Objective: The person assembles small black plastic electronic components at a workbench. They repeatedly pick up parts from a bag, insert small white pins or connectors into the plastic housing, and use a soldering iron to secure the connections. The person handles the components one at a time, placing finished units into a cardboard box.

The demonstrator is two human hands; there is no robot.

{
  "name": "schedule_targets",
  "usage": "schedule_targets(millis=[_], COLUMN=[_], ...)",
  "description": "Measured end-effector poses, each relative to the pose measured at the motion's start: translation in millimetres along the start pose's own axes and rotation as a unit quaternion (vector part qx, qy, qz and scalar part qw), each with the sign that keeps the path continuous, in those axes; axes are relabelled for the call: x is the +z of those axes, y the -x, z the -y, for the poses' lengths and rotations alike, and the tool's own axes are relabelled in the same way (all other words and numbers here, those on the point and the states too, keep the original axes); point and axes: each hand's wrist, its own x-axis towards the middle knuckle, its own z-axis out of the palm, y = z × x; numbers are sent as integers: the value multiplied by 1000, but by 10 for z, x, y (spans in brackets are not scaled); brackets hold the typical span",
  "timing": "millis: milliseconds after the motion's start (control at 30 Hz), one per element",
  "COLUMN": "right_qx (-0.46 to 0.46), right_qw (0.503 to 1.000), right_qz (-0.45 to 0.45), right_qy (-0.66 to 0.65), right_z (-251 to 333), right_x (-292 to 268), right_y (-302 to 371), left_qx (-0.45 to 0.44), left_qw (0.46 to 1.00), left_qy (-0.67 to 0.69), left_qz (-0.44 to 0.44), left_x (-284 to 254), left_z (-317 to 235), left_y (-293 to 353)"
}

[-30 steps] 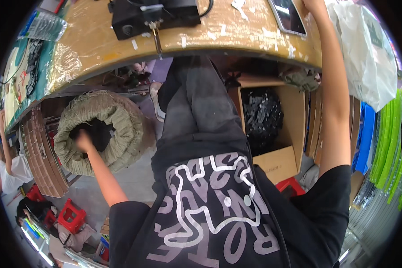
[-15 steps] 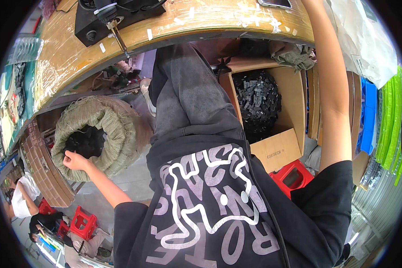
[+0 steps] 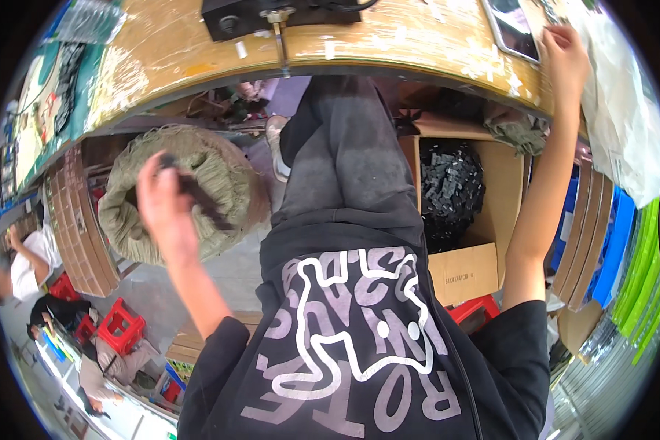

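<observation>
My left hand (image 3: 163,196), smeared by motion, is closed round a long black strip-like piece (image 3: 202,198); its exact kind is too blurred to tell. Hand and piece are above the rolled rim of a woven sack (image 3: 220,147), hiding most of the sack's opening. Over the right part of the table, my right hand (image 3: 567,55) has its fingertips drawn together beside a phone (image 3: 513,29). What those fingers pinch, if anything, I cannot make out.
A black box-shaped device (image 3: 271,20) with a metal-tipped tool stands on the film-covered table (image 3: 396,48). Right of my legs, an open carton (image 3: 502,176) holds many small black parts (image 3: 451,187). Stacked brown cartons (image 3: 84,220), red stools (image 3: 121,325) and other people are at left.
My left hand has risen from the sack's edge and now carries the black piece. My right hand has come into view beside the phone. The whole view has shifted.
</observation>
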Motion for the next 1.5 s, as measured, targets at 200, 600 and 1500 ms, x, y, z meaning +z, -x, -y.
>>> schedule_targets(millis=[200,600,1500], right_qx=[68,10,191], right_qw=[924,786,729], right_qz=[-8,300,338], right_qy=[-376,-540,-564], right_z=[1030,1692,1638], right_x=[-418,-237,-82], right_y=[923,1878,2108], left_qx=[-213,-456,-301], left_qw=[949,668,883], left_qy=[118,443,272], left_qz=[199,386,236], left_x=[812,1121,1119], left_z=[56,156,316], left_y=[471,636,585])
